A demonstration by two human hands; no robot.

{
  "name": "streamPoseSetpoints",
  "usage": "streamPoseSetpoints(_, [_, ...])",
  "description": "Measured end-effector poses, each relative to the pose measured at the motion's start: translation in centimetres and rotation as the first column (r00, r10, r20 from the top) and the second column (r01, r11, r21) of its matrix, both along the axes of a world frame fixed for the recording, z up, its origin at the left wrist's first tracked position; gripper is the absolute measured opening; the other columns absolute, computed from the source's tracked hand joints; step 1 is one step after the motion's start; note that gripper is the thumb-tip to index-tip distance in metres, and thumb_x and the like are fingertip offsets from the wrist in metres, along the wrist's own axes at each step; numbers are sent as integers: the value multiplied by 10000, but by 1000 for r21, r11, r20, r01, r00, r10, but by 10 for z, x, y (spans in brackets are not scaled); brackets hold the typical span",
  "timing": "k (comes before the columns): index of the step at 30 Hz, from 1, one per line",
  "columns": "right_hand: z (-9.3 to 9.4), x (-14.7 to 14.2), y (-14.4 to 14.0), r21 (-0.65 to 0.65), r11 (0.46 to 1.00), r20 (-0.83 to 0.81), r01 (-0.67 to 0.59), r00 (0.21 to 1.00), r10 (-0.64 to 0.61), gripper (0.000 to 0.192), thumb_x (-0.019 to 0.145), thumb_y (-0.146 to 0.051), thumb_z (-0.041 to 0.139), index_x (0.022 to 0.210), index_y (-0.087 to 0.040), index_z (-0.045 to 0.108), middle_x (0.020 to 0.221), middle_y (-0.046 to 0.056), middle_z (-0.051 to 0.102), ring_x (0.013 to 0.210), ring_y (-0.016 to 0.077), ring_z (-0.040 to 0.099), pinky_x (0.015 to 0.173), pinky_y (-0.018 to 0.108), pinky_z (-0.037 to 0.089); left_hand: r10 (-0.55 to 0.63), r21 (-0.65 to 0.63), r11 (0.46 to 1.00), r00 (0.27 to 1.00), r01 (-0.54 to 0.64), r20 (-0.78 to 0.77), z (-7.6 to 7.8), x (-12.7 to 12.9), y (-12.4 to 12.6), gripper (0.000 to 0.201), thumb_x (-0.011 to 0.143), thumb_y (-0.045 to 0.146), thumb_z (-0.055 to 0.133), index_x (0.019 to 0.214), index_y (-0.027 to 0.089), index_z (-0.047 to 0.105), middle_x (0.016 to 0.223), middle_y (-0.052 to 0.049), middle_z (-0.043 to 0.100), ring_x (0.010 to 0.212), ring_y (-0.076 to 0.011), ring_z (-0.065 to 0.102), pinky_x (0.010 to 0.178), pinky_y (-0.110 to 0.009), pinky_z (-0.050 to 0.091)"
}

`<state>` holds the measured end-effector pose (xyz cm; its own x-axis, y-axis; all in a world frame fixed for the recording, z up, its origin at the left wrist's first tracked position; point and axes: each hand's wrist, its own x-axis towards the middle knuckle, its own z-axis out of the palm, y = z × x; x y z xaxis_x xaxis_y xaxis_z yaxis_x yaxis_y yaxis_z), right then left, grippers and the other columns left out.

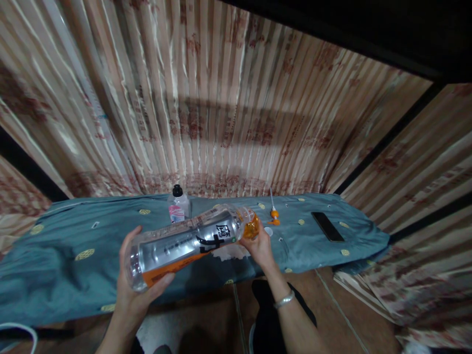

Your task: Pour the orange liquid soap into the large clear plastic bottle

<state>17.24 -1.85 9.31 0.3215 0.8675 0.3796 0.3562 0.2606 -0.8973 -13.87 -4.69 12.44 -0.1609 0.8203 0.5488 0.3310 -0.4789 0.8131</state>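
A large clear plastic bottle with a silver and orange label lies tilted in the air, its neck end up and to the right. My left hand is wrapped round its base. At the neck end, my right hand grips a small clear container with orange liquid, which meets the bottle's mouth; the exact join is hard to make out. An orange pump head with a thin tube lies on the cloth beyond my right hand. Behind the large bottle stands a clear bottle with a black cap.
A teal patterned sheet covers the long surface under my hands. On it lie a black phone at the right, a small white disc and a whitish sheet or wrapper. Striped curtains and dark metal bars enclose it.
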Motion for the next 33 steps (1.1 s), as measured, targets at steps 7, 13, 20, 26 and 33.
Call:
streamPoseSetpoints(7, [1,1,1,-4,1000,19,17,1000,-17,761,702,-441,850,1366,-165,602,1183,117,781,1044,301,755,949,421,607,17,-15,1000,999,-16,45,10,11,-7,914,701,493,857,1511,313,476,1463,-83,496,1187,-337,596,1208,-582,336])
streamPoseSetpoints(13, [4,0,-1,-2,1000,7,5,1000,-5,732,723,-424,846,1377,-204,602,1186,90,785,1034,290,759,928,410,615,14,-48,999,994,-8,107,16,18,-11,920,680,532,865,1489,301,493,1532,-101,450,1348,-391,492,1238,-609,269])
streamPoseSetpoints(20, [2,0,-1,17,1000,7,-16,1000,15,685,750,-397,826,1369,-200,611,1195,93,780,1035,288,760,922,402,616,27,-77,997,993,-18,116,19,20,-13,892,675,547,864,1455,296,510,1528,-105,455,1361,-401,495,1240,-615,275])
streamPoseSetpoints(26, [1,1,2,15,1000,-5,-3,1000,3,715,723,-400,844,1366,-195,609,1192,97,783,1043,291,757,941,411,607,30,-92,996,994,-20,107,18,21,-13,952,681,550,853,1507,279,465,1571,-119,433,1412,-410,470,1244,-604,276])
streamPoseSetpoints(33, [1,2,3,-9,1000,-1,29,1000,-29,719,688,-396,860,1334,-187,625,1165,99,788,1027,297,757,943,427,605,15,-128,992,991,3,134,15,23,-14,999,640,539,894,1514,275,488,1464,-122,554,1297,-406,586,1190,-606,373])
